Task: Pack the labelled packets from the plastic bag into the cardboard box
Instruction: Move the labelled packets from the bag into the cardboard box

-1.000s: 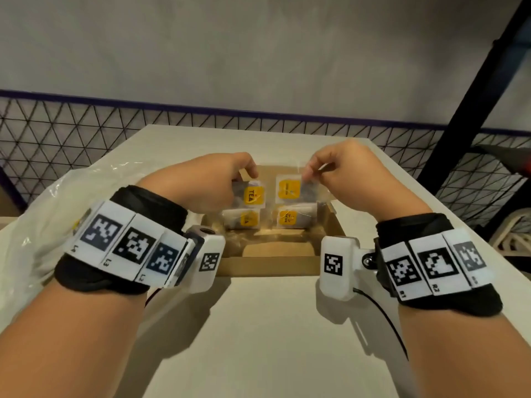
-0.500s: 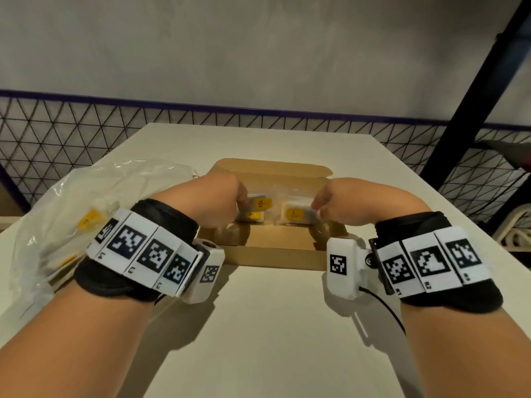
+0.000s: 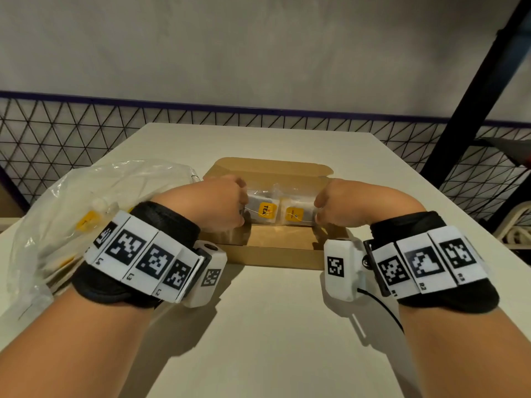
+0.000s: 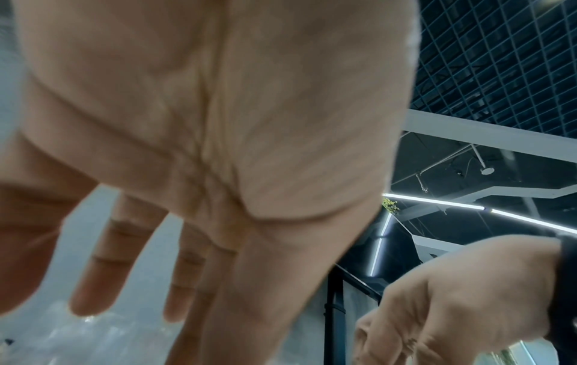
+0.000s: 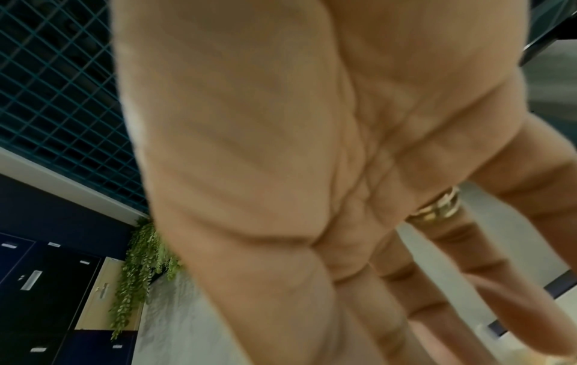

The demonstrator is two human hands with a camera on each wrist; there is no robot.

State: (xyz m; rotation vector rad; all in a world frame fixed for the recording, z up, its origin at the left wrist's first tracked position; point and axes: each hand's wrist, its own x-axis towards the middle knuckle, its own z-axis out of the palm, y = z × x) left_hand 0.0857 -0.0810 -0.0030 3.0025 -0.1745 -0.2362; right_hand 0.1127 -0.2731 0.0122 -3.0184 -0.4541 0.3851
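White table (image 3: 258,326) carries everything. Clear plastic bag (image 3: 86,202) slumped at left, more yellow-labelled packets inside, just beside the cardboard box (image 3: 275,254). Box open, lid flap folded away at far side, long axis left-right. Two tea packets (image 3: 280,211) lie flat side by side in the far half of box, the pair running left-right, yellow labels up, "TEA" print turned sideways. Left hand (image 3: 218,205) at the pair's left edge, right hand (image 3: 336,205) at its right edge, fingertips down at the packets; wrist views show fingers on both hands extended, not curled; actual contact hidden from head view, cannot tell
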